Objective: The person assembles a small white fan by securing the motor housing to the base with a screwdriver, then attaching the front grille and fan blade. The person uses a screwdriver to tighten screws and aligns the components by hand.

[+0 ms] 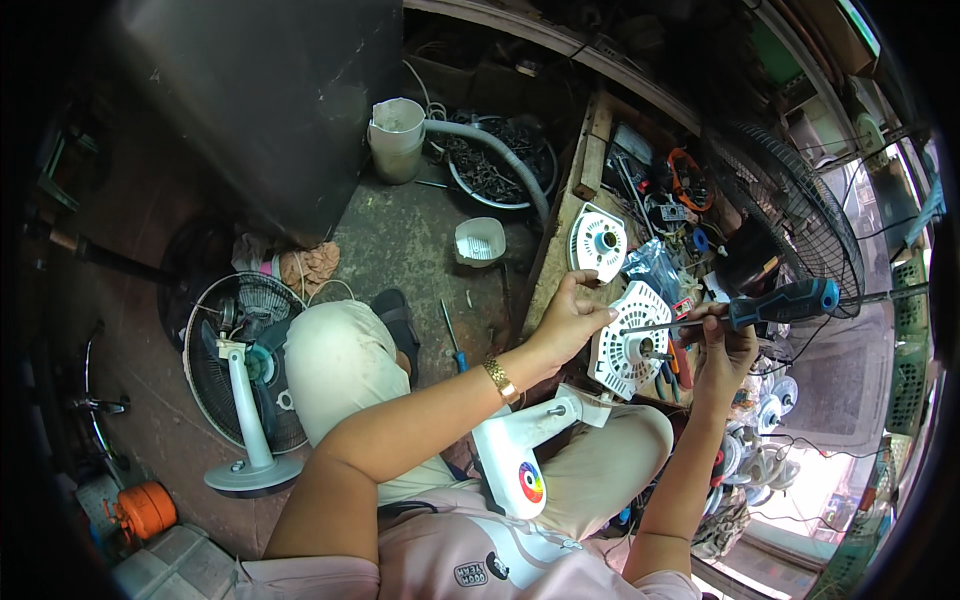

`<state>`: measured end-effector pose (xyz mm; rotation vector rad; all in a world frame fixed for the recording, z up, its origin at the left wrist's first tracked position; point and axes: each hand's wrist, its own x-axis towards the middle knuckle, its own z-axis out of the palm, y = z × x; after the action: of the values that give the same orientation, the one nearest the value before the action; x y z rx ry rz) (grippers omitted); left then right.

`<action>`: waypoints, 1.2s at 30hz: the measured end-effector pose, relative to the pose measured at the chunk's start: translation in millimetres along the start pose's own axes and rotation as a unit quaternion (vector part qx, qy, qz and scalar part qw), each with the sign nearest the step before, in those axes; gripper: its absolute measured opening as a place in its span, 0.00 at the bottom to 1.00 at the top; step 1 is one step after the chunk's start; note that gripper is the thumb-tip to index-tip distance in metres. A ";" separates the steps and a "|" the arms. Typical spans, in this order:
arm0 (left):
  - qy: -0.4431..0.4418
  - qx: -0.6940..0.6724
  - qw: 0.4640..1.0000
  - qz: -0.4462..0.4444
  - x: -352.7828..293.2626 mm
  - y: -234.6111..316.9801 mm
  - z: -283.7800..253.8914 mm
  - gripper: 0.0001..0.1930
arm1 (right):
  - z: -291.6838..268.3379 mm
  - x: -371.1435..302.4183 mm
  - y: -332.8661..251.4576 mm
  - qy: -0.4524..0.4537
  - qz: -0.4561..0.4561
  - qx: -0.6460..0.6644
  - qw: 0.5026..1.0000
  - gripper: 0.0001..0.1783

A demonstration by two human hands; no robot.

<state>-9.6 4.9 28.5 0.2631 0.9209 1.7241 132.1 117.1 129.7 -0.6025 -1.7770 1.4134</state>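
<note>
Fingers (pixel 592 296) of the left hand (pixel 565 322) are curled and pinched on the upper left rim of a white motor cover (pixel 628 340), a round slotted plastic disc held on edge above the person's lap. Thumb and fingertips grip the rim; the palm faces the cover.

Right hand (pixel 722 350) is closed around a screwdriver (pixel 745 312), gripping the bare shaft just ahead of the blue-and-black handle. The shaft runs leftward, roughly level, and its tip meets the face of the cover near the upper middle. Whether the tip sits in a screw head cannot be told.

Cover position: between the two hands, just above the right knee, in front of the edge of a wooden bench (pixel 565 205). Below it a white fan neck (pixel 525 450) lies across the lap, carrying a round multicoloured sticker; its upper end reaches to just under the cover.

A second white cover (pixel 597 241) leans on the bench, beyond the left hand. A plastic bag (pixel 655 265) of small parts lies beside it. A black wire fan guard (pixel 790 215) stands at the right, behind the screwdriver handle.

On the concrete floor: a loose blue-handled screwdriver (pixel 452 342) near the left forearm, a small white tub (pixel 479 241), a white jug (pixel 396 138), and a standing fan (pixel 245 385) with blue blades at the left.
</note>
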 end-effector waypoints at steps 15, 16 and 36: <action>-0.007 -0.015 1.000 -0.012 -0.4 -0.9 0.0 0.36 | -6.7 -1.5 5.7 0.009 -0.010 0.006 1.000 0.10; -0.007 -0.007 1.000 -0.012 -0.6 -0.3 -0.1 0.37 | -6.7 -1.8 5.8 0.009 -0.011 0.006 1.000 0.10; -0.048 -0.004 0.999 -0.009 -1.7 0.8 -3.6 0.35 | -15.0 -4.1 9.6 0.043 -0.013 0.019 0.999 0.09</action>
<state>-11.7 1.7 27.1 0.3275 0.8430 1.6836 145.6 125.4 120.7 -0.6084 -1.6817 1.3793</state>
